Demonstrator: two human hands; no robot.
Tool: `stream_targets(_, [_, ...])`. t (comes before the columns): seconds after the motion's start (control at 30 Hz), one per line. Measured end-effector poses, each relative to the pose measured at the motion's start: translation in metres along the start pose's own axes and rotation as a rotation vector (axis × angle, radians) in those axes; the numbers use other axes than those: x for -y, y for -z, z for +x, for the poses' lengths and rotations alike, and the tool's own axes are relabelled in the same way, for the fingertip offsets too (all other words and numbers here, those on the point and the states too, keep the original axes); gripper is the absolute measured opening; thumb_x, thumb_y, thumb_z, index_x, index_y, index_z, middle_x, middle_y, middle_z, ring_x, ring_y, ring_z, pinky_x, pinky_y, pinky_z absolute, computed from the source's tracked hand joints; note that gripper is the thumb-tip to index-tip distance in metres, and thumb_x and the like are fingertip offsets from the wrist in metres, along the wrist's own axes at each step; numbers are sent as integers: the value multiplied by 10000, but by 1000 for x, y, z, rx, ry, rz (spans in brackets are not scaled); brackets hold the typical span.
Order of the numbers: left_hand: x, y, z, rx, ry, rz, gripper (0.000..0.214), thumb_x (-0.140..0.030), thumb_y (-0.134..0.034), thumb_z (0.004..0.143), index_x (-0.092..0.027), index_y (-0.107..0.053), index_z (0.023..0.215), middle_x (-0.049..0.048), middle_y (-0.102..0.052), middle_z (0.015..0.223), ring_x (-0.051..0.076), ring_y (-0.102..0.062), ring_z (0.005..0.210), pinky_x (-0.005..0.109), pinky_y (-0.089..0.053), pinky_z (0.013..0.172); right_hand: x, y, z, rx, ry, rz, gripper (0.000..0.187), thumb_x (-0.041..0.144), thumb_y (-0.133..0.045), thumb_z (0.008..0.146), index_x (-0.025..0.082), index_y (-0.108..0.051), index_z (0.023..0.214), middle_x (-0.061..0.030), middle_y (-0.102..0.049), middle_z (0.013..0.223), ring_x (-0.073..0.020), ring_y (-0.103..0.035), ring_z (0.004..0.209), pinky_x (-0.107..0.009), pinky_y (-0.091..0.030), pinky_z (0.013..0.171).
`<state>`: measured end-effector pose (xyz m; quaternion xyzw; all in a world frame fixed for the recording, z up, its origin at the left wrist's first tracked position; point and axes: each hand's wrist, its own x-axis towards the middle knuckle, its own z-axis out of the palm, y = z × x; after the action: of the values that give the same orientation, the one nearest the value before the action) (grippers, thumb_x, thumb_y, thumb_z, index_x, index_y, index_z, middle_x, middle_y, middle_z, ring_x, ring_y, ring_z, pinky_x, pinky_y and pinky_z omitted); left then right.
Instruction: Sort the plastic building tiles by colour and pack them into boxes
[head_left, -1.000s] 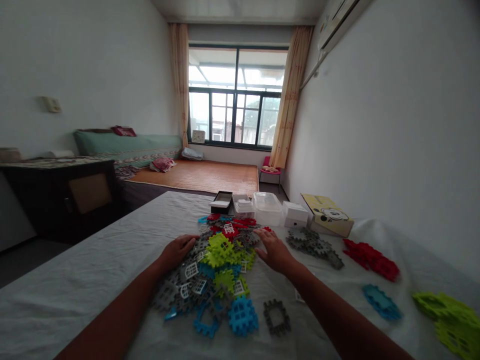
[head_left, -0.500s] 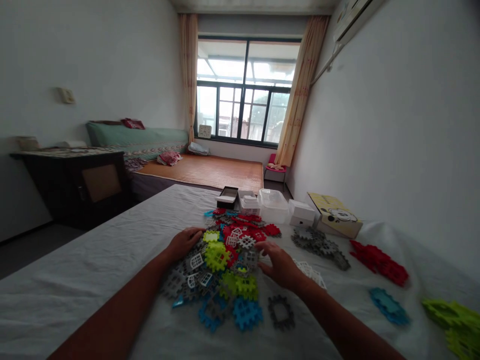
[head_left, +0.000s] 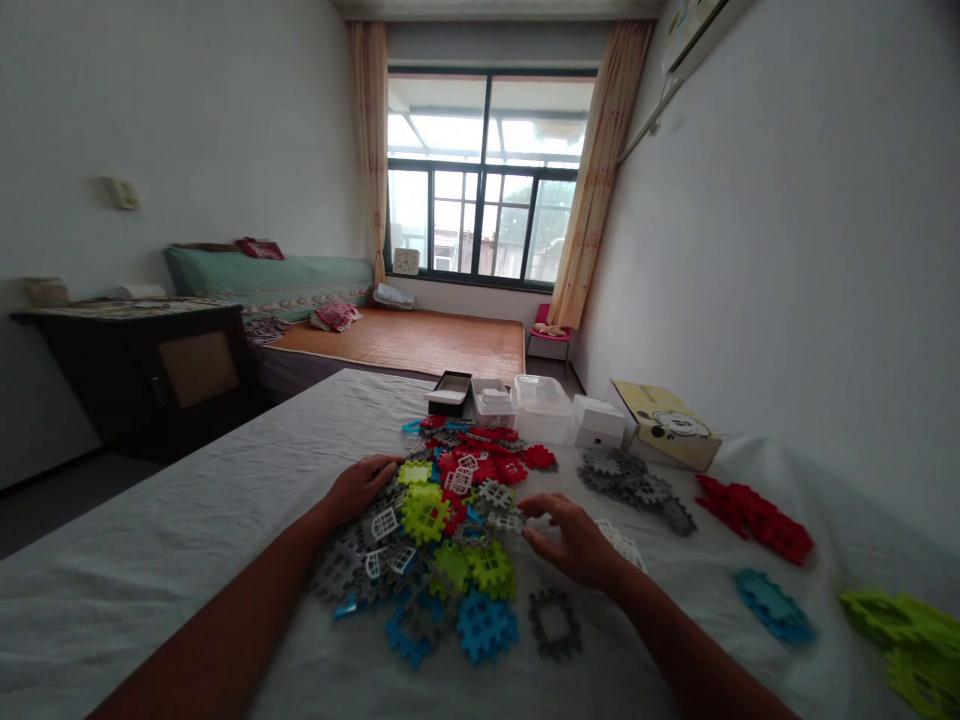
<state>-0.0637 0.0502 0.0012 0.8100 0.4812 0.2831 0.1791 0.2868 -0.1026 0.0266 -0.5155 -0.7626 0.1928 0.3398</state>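
A mixed heap of plastic interlocking building pieces lies on the white cloth [head_left: 217, 480] between my hands. Lime-green pieces [head_left: 425, 513], red pieces [head_left: 487, 465] and blue pieces [head_left: 487, 627] show in it, along with white window-shaped pieces [head_left: 385, 523]. My left hand [head_left: 364, 487] rests against the heap's left edge, fingers stretched forward, their tips partly hidden. At the right edge is my right hand [head_left: 566, 535], its thumb and fingers apart. A pale lattice piece [head_left: 506, 521] is right at its fingertips; whether they touch cannot be made out.
Sorted groups lie to the right: grey pieces [head_left: 637, 487], red pieces [head_left: 757, 520], blue pieces [head_left: 774, 605], lime-green pieces [head_left: 904, 640] and white pieces [head_left: 621, 545]. Behind stand a black box [head_left: 450, 393], a clear plastic tub [head_left: 541, 408], a white box [head_left: 598, 422] and a yellow-topped box [head_left: 667, 425].
My right hand has shifted slightly down beside the heap. Grey and white pieces near its fingertips have changed position. My left hand stays at the heap's left edge. The view has moved slightly.
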Motion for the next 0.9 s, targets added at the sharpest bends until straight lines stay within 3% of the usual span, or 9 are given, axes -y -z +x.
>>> stream_targets(0.13, [0, 1, 1, 5, 17, -16, 534, -562, -374, 825, -207, -661, 1101, 46, -677, 1125, 238, -593, 1058, 320, -429, 941, 8, 22, 5, 238, -35, 185, 287, 391, -526, 830, 204, -645, 1012, -35, -676, 964, -163, -620, 857, -276, -495, 715])
stream_targets(0.2, [0, 1, 1, 12, 15, -20, 538, -569, -371, 825, -208, -660, 1100, 47, -673, 1132, 237, -588, 1068, 324, -426, 945, -3, 37, 8, 253, -43, 203, 301, 415, -533, 820, 202, -653, 996, -32, -678, 967, -167, -621, 859, -274, -495, 715])
stream_targets(0.3, [1, 1, 2, 23, 11, -13, 541, -572, -365, 828, -208, -662, 1096, 50, -667, 1145, 239, -583, 1082, 326, -422, 951, -42, 63, 6, -87, -171, 57, 328, 434, -552, 786, 196, -638, 995, -47, -680, 943, -192, -627, 861, -316, -499, 751])
stream_targets(0.4, [2, 1, 2, 19, 4, 4, 538, -562, -358, 835, -206, -663, 1098, 46, -667, 1144, 236, -586, 1079, 315, -425, 945, -91, 86, -4, -465, -355, -252, 344, 441, -540, 772, 183, -622, 985, -81, -681, 923, -236, -627, 873, -392, -475, 819])
stream_targets(0.5, [2, 0, 1, -3, 4, 14, 528, -555, -367, 833, -209, -667, 1095, 37, -682, 1112, 230, -601, 1050, 302, -439, 921, -113, 92, -10, -600, -385, -519, 360, 427, -518, 792, 167, -623, 1018, -134, -647, 1065, -288, -571, 1025, -455, -410, 912])
stream_targets(0.6, [1, 0, 1, -17, -3, 17, 528, -556, -369, 832, -210, -671, 1091, 39, -688, 1097, 227, -605, 1036, 297, -442, 915, -88, 70, -2, -510, -206, -546, 359, 373, -492, 833, 176, -598, 1113, -124, -599, 1186, -276, -507, 1120, -443, -376, 965])
stream_targets(0.73, [1, -1, 1, -10, -2, 20, 540, -568, -357, 834, -219, -662, 1109, 39, -683, 1111, 227, -596, 1053, 298, -434, 928, -21, 15, 14, -121, 97, -379, 394, 229, -451, 871, 251, -511, 1260, -46, -597, 1225, -208, -493, 1134, -369, -397, 958])
stream_targets(0.8, [1, -1, 1, -7, 2, 19, 549, -571, -349, 834, -214, -659, 1113, 47, -678, 1120, 231, -588, 1063, 307, -430, 935, 1, -9, 18, 7, 162, -394, 458, 171, -471, 855, 309, -479, 1292, -12, -548, 1301, -213, -462, 1177, -381, -396, 955])
stream_targets(0.9, [1, 0, 0, 0, 11, 12, 548, -568, -354, 834, -209, -654, 1118, 55, -675, 1123, 235, -587, 1062, 317, -431, 934, 9, -30, 18, 76, 184, -502, 426, 148, -512, 843, 337, -546, 1223, -7, -528, 1328, -232, -483, 1155, -389, -413, 921])
